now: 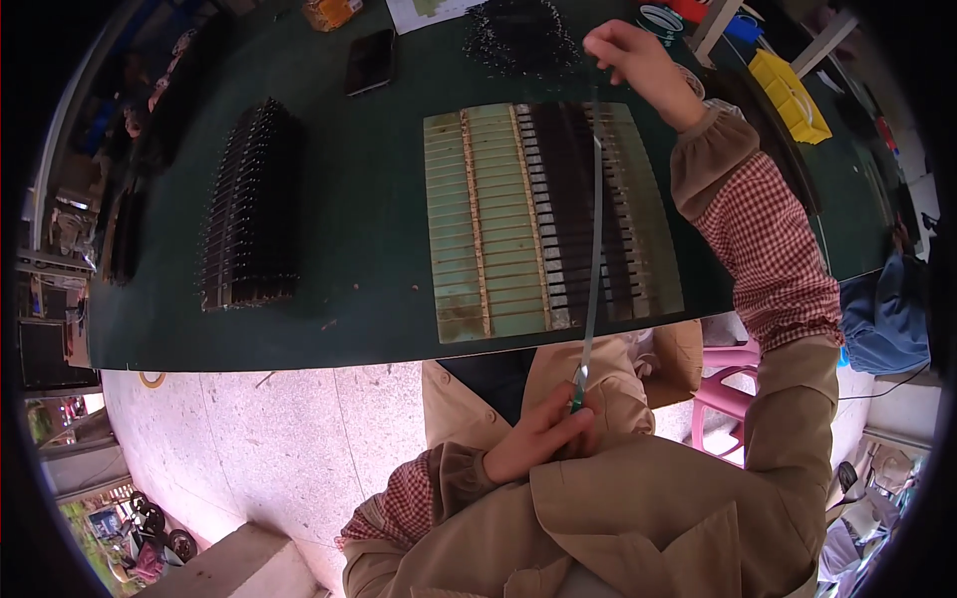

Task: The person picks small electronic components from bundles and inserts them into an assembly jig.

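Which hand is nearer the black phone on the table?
Right hand, across the table beyond the black parts pile from the phone. Left hand is off the table, near the lap.

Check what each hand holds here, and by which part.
Both hands hold one long thin strip: the left hand pinches its near end, and the right hand pinches its far end, stretching it over the slotted tray.

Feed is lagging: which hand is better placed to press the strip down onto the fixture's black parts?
Probably right: the right hand holds the strip over the fixture; the left hand sits off the table.
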Motion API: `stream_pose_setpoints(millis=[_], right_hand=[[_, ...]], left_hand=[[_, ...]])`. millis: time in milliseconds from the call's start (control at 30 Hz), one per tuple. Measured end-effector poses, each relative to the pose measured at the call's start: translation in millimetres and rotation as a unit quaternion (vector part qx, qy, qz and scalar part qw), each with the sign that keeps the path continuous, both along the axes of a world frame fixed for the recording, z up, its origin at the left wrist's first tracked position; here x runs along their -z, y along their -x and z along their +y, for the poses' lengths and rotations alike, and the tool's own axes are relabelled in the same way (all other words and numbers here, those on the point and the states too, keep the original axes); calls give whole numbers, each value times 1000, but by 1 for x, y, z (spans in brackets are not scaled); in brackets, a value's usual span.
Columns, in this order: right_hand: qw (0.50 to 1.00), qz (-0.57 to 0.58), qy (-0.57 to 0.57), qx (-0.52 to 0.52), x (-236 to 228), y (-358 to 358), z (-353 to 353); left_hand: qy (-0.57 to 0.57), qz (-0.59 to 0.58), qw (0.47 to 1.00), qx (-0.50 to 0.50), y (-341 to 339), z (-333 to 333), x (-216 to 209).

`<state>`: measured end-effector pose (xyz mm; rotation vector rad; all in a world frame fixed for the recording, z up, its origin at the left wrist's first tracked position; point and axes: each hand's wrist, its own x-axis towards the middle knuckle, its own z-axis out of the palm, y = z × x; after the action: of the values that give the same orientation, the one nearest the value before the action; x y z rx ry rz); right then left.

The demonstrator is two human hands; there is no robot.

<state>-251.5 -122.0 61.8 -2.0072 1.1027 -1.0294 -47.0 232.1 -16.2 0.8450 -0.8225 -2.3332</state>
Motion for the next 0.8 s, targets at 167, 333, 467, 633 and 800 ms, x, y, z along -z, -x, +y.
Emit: stream_pose_setpoints(millis=[167,333,467,633,800], right_hand=[[992,66,-48,-99,61,-38,-18],[994,95,-10,-52,62,-51,-10],[992,112,-31,-53,62,-50,-11],[992,114,-15,-51,64,-50,-11],[989,129,11,-71,65,-51,-13]], left_hand=[[133,-18,991,19,-12,5,1],[122,-5,992,19,-18,2,7],[127,-14,992,22,-17,0,11],[163,-23,986,29,-17,-1,17],[171,-37,984,35,-16,-1,16]])
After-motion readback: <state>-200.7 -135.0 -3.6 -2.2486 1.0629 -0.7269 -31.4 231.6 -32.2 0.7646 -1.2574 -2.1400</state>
